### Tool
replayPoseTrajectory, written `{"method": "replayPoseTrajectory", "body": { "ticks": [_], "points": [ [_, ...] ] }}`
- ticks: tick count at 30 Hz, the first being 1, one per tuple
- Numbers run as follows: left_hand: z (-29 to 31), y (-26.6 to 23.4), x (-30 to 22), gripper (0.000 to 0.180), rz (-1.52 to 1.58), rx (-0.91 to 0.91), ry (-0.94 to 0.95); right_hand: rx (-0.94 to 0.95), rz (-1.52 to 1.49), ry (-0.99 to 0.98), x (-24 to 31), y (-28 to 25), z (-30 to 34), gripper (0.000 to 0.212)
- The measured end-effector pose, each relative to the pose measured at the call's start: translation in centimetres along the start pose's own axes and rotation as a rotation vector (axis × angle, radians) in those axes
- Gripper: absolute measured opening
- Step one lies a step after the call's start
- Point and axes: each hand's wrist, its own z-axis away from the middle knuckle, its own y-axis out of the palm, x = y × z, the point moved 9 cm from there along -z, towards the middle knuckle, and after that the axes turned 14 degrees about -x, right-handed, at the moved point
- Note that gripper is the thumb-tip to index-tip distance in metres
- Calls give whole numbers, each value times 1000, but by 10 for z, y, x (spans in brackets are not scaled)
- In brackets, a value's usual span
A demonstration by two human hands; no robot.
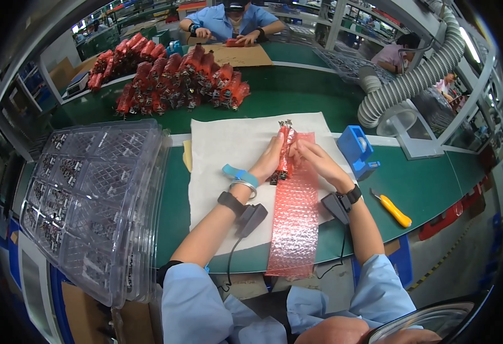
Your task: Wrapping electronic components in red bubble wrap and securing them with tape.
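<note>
A narrow bundle of small metal parts, rolled in red bubble wrap (pixel 284 150), lies over the far end of a long strip of pink-red bubble wrap (pixel 295 223). The metal parts poke out at both ends of the roll. My left hand (pixel 270 157) is closed along the left side of the bundle. From the right, my right hand (pixel 320 161) presses bent fingers against the wrap's edge on the bundle. The strip runs toward me and hangs past the table edge. Beneath both hands is a white sheet (pixel 222 149).
Stacked clear plastic trays (pixel 113 195) of small metal parts stand at left. A blue tape dispenser (pixel 354 146) and a yellow-handled cutter (pixel 395 211) are at right. Behind lie several wrapped red bundles (pixel 182 80). A grey duct (pixel 412 80) hangs far right; a co-worker (pixel 234 26) sits opposite.
</note>
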Motion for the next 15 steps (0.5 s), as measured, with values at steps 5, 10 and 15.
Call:
{"method": "replayPoseTrajectory", "body": {
  "ticks": [5, 10, 15],
  "points": [
    [4, 2, -7, 61, -8, -79, -2, 30, -1, 63, -8, -2, 4, 40],
    [13, 16, -6, 63, 262, 171, -235, -5, 38, 64, -9, 3, 0, 44],
    [11, 18, -11, 54, 148, 218, -201, -90, -333, 162, -2, 0, 0, 49]
  ]
}}
